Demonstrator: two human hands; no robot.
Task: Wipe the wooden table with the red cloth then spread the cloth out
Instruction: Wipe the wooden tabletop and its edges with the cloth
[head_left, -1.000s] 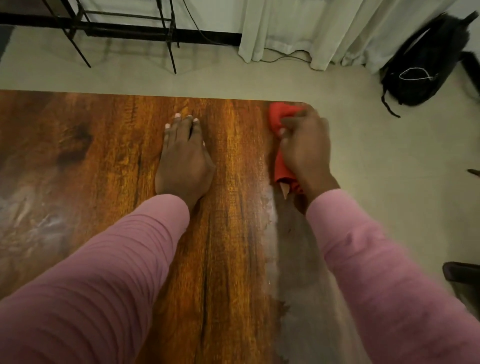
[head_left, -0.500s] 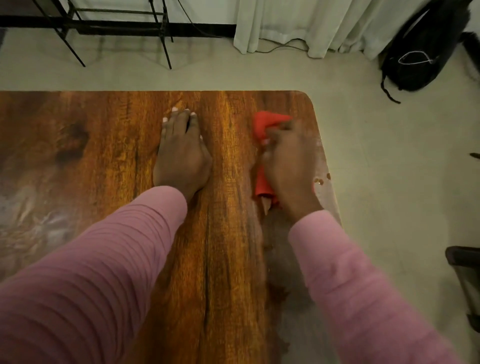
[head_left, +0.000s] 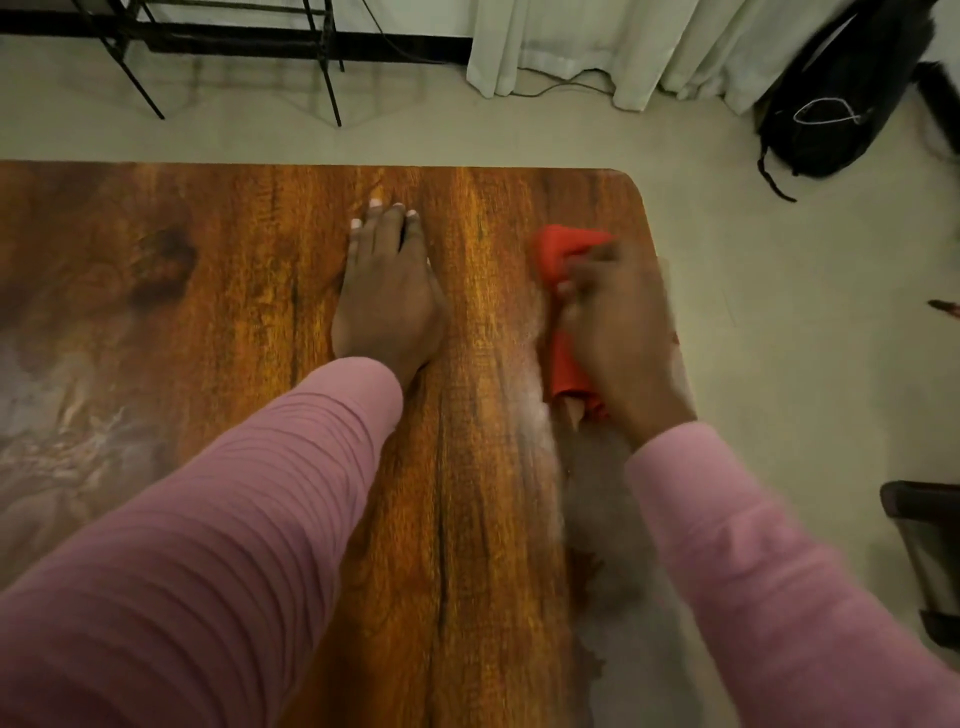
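The wooden table (head_left: 218, 291) fills the left and middle of the head view, its far right corner rounded. My right hand (head_left: 621, 332) grips a bunched red cloth (head_left: 558, 254) and presses it on the table near the right edge; red fabric shows beyond the fingers and under the wrist, the rest is hidden by the hand. The hand is blurred by motion. My left hand (head_left: 387, 296) lies flat on the wood with straight fingers, palm down, left of the cloth. Both arms wear pink sleeves.
A dull streaky band (head_left: 597, 509) runs along the table's right side below the cloth. On the floor lie a black backpack (head_left: 836, 104) at the far right, a black metal rack (head_left: 218, 41) at the back, a curtain (head_left: 623, 47), and a dark chair part (head_left: 930, 545) at the right edge.
My right hand slid the cloth from the far right corner back towards me and left, then slightly right again along the edge. My left hand stayed flat in place.
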